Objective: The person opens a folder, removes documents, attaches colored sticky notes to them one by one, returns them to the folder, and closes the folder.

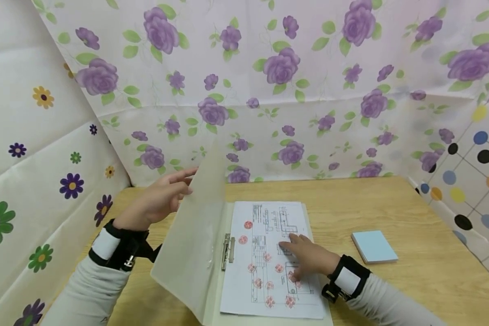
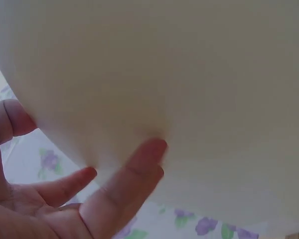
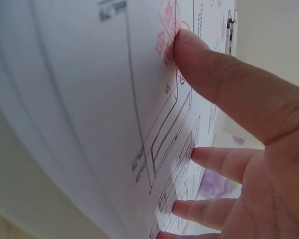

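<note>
A pale cream file folder [image 1: 218,312] lies spread on the wooden table, its front cover [image 1: 191,244] raised and leaning left. My left hand [image 1: 159,199] is beside the cover's left edge. In the left wrist view, fairly straight fingers [image 2: 122,191] press the cover with their tips, and another fingertip meets its edge. On the right, a stack of printed drawings [image 1: 238,290] with red round stamps lies inside the folder, next to a metal clip [image 1: 227,251]. My right hand [image 1: 311,258] rests spread fingertips and thumb on the top sheet, near its right side.
A light blue pad of square notes [image 1: 375,246] lies on the table [image 1: 338,203] to the right of the folder. A purple-flowered curtain [image 1: 248,104] hangs behind the table. Patterned cloths close off the left and right sides.
</note>
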### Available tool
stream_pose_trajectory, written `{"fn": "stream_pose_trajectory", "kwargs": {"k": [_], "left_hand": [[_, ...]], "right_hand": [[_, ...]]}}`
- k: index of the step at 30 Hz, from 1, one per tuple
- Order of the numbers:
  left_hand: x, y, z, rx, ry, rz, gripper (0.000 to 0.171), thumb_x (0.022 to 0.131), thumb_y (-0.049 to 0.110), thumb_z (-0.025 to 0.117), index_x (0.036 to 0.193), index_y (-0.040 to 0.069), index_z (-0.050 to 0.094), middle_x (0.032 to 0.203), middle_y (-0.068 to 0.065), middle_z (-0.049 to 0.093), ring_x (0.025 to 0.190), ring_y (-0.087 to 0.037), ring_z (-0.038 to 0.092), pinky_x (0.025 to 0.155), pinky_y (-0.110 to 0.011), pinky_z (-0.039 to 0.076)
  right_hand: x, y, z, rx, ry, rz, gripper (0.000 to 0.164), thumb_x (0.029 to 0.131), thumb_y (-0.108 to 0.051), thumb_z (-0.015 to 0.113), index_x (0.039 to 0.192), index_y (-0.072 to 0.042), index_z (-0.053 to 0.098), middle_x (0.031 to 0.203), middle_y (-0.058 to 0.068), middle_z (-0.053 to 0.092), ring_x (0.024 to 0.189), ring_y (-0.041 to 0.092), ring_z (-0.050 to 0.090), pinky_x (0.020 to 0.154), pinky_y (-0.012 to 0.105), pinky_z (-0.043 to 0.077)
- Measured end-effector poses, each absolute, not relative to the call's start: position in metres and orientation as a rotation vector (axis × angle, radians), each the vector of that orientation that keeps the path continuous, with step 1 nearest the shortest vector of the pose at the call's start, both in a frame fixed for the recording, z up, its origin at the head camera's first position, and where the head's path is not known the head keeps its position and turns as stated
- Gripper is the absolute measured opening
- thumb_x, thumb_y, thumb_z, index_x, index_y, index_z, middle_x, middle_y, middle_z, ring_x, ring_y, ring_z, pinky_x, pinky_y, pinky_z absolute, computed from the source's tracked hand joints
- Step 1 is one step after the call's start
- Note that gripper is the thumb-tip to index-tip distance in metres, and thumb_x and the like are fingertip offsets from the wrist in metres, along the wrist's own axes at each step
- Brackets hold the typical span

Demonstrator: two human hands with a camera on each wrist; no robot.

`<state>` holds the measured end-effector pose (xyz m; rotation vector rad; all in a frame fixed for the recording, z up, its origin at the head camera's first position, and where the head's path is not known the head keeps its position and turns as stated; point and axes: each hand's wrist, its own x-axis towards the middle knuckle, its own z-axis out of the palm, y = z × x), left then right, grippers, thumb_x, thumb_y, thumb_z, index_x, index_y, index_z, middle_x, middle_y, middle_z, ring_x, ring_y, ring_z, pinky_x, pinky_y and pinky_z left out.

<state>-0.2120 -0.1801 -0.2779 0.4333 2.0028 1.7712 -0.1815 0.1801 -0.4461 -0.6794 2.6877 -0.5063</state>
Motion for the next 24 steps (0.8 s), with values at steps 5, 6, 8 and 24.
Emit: {"fn": "stream_pose_trajectory", "kwargs": {"k": [5, 6, 8, 24], "left_hand": [[-0.215, -0.196, -0.287, 0.453, 1.938, 1.88, 0.075, 0.098, 0.004, 0.042, 0.163, -0.002, 0.004, 0.128, 0.001, 0.054, 0.101, -0.004, 0.067, 0.081, -0.023, 0.058], [-0.215, -0.199, -0.288, 0.461, 1.924, 1.9, 0.074, 0.098, 0.003, 0.042, 0.162, -0.004, 0.004, 0.124, 0.005, 0.057, 0.102, -0.004, 0.067, 0.082, -0.023, 0.058], [-0.216, -0.205, -0.291, 0.463, 1.886, 1.949, 0.069, 0.099, 0.002, 0.042, 0.161, -0.004, 0.013, 0.119, 0.009, 0.062, 0.101, -0.004, 0.068, 0.081, -0.023, 0.059], [-0.216, -0.243, -0.311, 0.445, 1.813, 1.933, 0.036, 0.109, 0.015, 0.035, 0.113, 0.03, 0.068, 0.1, 0.01, 0.073, 0.084, -0.007, 0.072, 0.07, -0.024, 0.061]], "right_hand": [[-0.183, 0.181, -0.444, -0.659, 2.668, -0.514, 0.091, 0.069, -0.02, 0.094, 0.146, 0.0, 0.051, 0.155, 0.036, 0.036, 0.142, 0.058, 0.035, 0.11, 0.066, 0.042], [-0.184, 0.181, -0.444, -0.657, 2.663, -0.517, 0.091, 0.069, -0.02, 0.094, 0.146, 0.0, 0.051, 0.156, 0.036, 0.036, 0.143, 0.058, 0.034, 0.111, 0.066, 0.042], [-0.184, 0.182, -0.443, -0.651, 2.656, -0.517, 0.09, 0.069, -0.02, 0.093, 0.147, 0.0, 0.051, 0.156, 0.036, 0.035, 0.143, 0.059, 0.033, 0.111, 0.067, 0.041], [-0.196, 0.204, -0.444, -0.583, 2.627, -0.497, 0.089, 0.071, -0.016, 0.092, 0.149, -0.002, 0.049, 0.16, 0.035, 0.03, 0.148, 0.056, 0.027, 0.118, 0.067, 0.031]]}}
